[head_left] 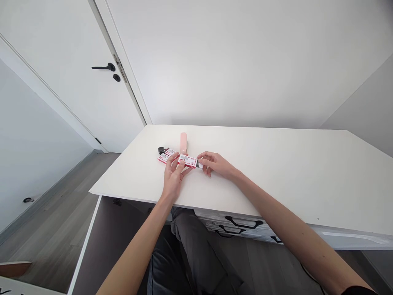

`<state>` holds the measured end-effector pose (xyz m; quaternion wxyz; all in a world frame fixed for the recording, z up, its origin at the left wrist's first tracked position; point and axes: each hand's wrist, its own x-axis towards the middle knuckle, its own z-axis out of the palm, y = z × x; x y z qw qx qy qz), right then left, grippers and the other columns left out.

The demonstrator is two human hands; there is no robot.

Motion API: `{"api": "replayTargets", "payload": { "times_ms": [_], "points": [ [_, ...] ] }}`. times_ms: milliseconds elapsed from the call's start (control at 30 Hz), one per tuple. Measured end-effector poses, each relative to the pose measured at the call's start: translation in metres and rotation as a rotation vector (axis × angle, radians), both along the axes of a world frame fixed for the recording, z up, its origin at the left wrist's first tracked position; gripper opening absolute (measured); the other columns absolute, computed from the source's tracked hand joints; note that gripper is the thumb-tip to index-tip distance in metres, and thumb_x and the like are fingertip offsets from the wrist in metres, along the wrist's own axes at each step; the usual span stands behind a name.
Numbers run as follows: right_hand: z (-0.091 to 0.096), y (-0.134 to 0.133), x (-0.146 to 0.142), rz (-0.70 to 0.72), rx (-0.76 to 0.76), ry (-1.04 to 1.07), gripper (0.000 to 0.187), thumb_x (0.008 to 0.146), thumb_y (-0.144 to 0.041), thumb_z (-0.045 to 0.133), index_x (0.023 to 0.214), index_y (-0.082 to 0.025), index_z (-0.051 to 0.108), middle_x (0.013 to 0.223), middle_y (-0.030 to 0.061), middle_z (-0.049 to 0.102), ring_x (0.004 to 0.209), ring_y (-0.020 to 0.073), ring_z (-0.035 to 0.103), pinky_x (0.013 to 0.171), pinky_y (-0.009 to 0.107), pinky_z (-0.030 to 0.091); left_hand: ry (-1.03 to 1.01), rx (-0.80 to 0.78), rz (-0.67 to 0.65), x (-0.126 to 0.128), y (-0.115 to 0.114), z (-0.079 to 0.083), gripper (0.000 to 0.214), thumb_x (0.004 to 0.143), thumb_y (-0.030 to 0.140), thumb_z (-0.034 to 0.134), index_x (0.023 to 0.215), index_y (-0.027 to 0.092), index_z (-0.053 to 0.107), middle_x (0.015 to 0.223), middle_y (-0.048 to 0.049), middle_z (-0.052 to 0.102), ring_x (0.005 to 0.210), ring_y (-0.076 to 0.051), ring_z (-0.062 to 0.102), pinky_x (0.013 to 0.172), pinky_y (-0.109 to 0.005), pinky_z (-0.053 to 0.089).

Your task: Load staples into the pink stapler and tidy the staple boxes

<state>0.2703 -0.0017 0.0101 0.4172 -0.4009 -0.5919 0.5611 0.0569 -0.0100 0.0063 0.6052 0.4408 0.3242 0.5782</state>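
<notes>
Above the white desktop, my left hand (173,175) holds a small red-and-white cardboard box (188,160) between thumb and fingers. At the box's right end a white flap and something dark grey show. The fingers of my right hand (214,163) are closed on that open end. Just left of my left hand, two more red-and-white boxes (163,158) lie side by side, partly covered by my fingers. A small black tool (161,150), perhaps a staple remover, touches or lies close behind them. Beyond the held box lies a pink stapler (183,141).
The white desk (276,172) runs along the wall, with drawers bearing black handles (244,222) below its front edge. A white door with a black lever handle (104,67) stands at the left. My legs (196,250) are under the desk.
</notes>
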Motion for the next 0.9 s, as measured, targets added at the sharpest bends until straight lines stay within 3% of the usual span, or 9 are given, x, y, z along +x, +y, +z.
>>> {"api": "replayTargets", "payload": {
  "times_ms": [367, 633, 900],
  "points": [
    [0.0007, 0.0012, 0.0008, 0.001, -0.017, 0.06, 0.047, 0.088, -0.06, 0.077, 0.11, -0.02, 0.069, 0.067, -0.0005, 0.066, 0.055, 0.0142, 0.06, 0.052, 0.029, 0.053, 0.012, 0.016, -0.002, -0.0001, 0.0003, -0.0009, 0.054, 0.086, 0.041, 0.087, 0.129, 0.026, 0.059, 0.145, -0.0126, 0.065, 0.129, -0.03, 0.067, 0.112, -0.06, 0.054],
    [0.0061, -0.0004, 0.005, 0.041, -0.062, 0.246, 0.046, 0.09, -0.063, 0.075, 0.112, -0.023, 0.072, 0.098, 0.003, 0.065, 0.071, 0.0127, 0.06, 0.055, 0.026, 0.048, -0.017, 0.006, -0.008, 0.0008, -0.0013, 0.001, 0.052, 0.086, 0.04, 0.087, 0.128, 0.024, 0.06, 0.14, -0.0115, 0.068, 0.123, -0.029, 0.071, 0.115, -0.061, 0.053],
    [0.0064, -0.0019, 0.004, 0.043, -0.051, 0.218, 0.045, 0.091, -0.062, 0.075, 0.111, -0.022, 0.073, 0.1, 0.0038, 0.065, 0.071, 0.0121, 0.057, 0.055, 0.026, 0.047, -0.011, 0.008, -0.006, 0.0024, -0.0016, 0.0006, 0.053, 0.086, 0.041, 0.087, 0.129, 0.024, 0.06, 0.138, -0.0112, 0.069, 0.121, -0.028, 0.072, 0.113, -0.059, 0.055]
  ]
}}
